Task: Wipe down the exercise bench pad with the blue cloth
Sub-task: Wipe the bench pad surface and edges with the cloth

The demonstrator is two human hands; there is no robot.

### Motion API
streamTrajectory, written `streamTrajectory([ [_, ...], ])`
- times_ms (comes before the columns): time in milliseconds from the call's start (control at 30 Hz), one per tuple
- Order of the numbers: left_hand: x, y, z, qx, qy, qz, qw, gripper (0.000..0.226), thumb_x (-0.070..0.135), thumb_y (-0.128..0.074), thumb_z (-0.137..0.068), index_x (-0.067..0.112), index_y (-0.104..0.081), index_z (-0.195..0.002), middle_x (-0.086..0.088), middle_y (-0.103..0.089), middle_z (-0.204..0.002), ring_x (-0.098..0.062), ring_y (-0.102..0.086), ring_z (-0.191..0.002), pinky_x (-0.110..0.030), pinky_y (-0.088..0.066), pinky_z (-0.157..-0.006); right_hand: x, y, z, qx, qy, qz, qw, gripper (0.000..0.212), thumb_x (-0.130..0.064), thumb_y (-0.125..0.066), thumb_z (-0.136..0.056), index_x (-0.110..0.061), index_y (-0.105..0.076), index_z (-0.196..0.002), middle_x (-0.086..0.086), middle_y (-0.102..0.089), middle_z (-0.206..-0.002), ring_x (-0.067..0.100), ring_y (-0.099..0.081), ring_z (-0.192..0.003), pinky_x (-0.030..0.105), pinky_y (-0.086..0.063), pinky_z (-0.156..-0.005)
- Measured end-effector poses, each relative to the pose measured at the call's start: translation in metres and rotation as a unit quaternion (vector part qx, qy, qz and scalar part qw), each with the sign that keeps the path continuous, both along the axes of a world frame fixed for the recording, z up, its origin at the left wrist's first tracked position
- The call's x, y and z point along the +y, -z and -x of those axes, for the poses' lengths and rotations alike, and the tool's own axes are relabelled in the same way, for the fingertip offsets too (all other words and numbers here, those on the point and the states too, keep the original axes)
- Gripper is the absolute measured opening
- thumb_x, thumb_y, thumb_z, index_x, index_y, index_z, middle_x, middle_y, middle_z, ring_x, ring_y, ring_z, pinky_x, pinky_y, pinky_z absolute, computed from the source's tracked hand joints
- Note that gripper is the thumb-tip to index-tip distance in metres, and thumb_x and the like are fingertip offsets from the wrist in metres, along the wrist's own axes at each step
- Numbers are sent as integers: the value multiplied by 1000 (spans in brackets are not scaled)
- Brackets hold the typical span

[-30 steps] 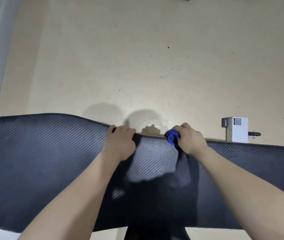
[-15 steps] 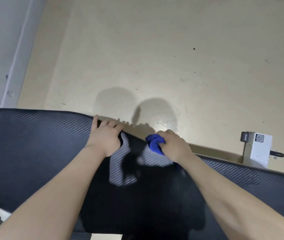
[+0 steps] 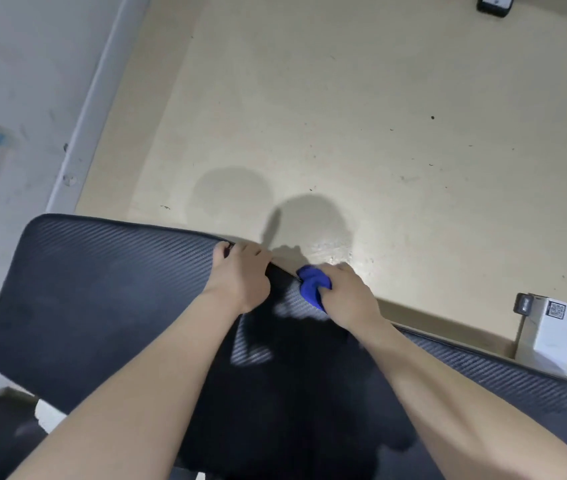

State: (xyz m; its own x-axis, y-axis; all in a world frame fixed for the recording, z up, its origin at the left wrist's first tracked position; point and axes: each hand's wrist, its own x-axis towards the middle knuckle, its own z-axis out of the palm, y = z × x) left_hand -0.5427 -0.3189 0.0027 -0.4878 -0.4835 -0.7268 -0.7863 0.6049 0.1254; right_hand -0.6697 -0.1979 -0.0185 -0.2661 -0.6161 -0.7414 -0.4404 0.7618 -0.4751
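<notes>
The black bench pad (image 3: 102, 306) with a carbon-weave texture stretches across the lower half of the head view, its rounded left end in sight. My left hand (image 3: 240, 278) grips the pad's far edge, fingers curled over it. Just to its right, my right hand (image 3: 344, 296) holds the bunched blue cloth (image 3: 313, 287) and presses it against the same far edge. Most of the cloth is hidden inside my fist.
A beige floor (image 3: 379, 116) lies beyond the pad. A white block with a QR label (image 3: 552, 330) stands on the floor at the right, next to the pad. A white wall and baseboard (image 3: 77, 133) run along the left. A dark object (image 3: 495, 3) sits at the top right.
The view has swung left, bringing the pad's left end into sight. Both hands have stayed on the far edge; the right hand with the cloth has slid closer to the left hand.
</notes>
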Motion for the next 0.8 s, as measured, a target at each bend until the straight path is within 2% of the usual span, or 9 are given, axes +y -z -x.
streamTrajectory([
  [67,-16,1,-6,-5,-9,6,1000,51,10,-34,-87,22,-42,-135,1,-40,-143,-18,-26,-137,-42,-6,-116,0,-1,1,32,9,-48,998,33,-14,-38,-83,-31,-56,-105,5,-48,-109,27,-54,-85,32,-41,-71],
  [167,-39,4,-24,-2,-19,7,1000,53,9,-33,-87,24,-41,-137,1,-41,-144,-19,-27,-138,-45,-4,-116,-31,3,-20,80,7,-79,994,30,-18,-38,-86,-25,-56,-108,9,-48,-113,29,-52,-81,31,-40,-69],
  [333,-79,12,-66,9,-13,21,1000,51,15,-32,-91,25,-37,-141,2,-44,-143,-19,-35,-135,-41,-5,-117,-120,7,-81,58,-13,26,998,33,-21,-39,-90,-23,-51,-120,7,-44,-123,34,-58,-89,33,-44,-70],
  [467,-108,10,-96,14,-21,16,1000,50,15,-31,-92,25,-37,-141,2,-44,-144,-19,-36,-135,-41,-3,-118,-126,7,-87,46,-8,55,997,37,-18,-41,-85,-29,-55,-117,2,-49,-116,27,-56,-94,31,-43,-77],
  [533,-117,9,-113,20,-19,22,999,49,17,-32,-93,24,-36,-141,1,-43,-144,-19,-35,-135,-42,-3,-118,-119,6,-80,42,37,34,998,32,-14,-40,-84,-27,-62,-102,3,-55,-107,24,-54,-88,30,-40,-73],
  [600,-123,9,-128,42,-21,22,999,50,17,-34,-93,24,-35,-142,2,-41,-146,-19,-33,-137,-42,-3,-118,-128,6,-82,69,84,-17,994,24,-12,-38,-81,-24,-59,-77,9,-60,-99,28,-54,-79,30,-40,-64],
  [667,-124,12,-137,73,-21,18,997,52,17,-37,-92,22,-33,-143,2,-40,-146,-18,-32,-137,-39,-5,-117,-155,5,-100,109,53,-50,991,21,-14,-37,-81,-22,-53,-69,9,-57,-99,30,-51,-75,29,-37,-62],
  [800,-125,19,-146,153,-76,38,985,50,8,-42,-87,15,-42,-136,-2,-53,-134,-22,-45,-124,-28,-18,-109,-202,5,-152,99,-74,40,992,27,-18,-40,-85,-21,-63,-98,-3,-41,-100,23,-48,-75,28,-40,-67],
])
